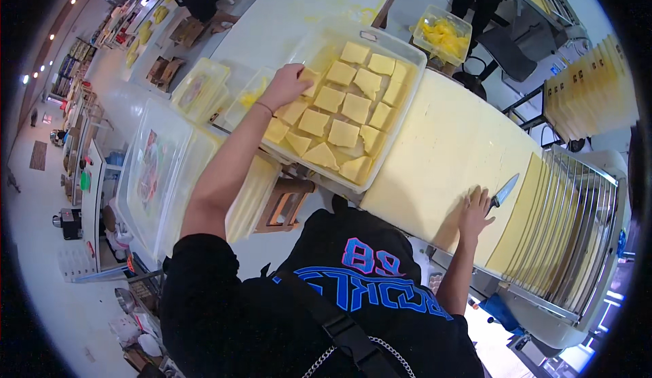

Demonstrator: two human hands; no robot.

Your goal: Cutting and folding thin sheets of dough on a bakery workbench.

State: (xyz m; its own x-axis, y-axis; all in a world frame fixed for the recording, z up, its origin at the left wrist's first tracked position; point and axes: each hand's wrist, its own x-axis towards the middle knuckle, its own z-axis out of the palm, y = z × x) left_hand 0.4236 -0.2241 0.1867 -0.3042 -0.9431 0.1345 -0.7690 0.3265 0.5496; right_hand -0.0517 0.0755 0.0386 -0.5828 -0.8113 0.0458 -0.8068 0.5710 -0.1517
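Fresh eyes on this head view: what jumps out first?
Probably the rows of pale yellow pieces in the translucent bin at upper centre, with the left hand at one piece on the bin's left side. Next, the knife lying right beside the spread right hand, on the cream work surface. Then the metal-barred guard at far right.

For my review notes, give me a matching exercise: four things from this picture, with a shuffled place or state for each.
1. Left hand
2. Right hand
3. Knife
4. Yellow sheet

A. Partly beneath the metal guard
B. Open, fingers spread over the cream board
C. At a yellow piece in the translucent tray
D. Dark handle, silvery blade

Pairs: 1-C; 2-B; 3-D; 4-A
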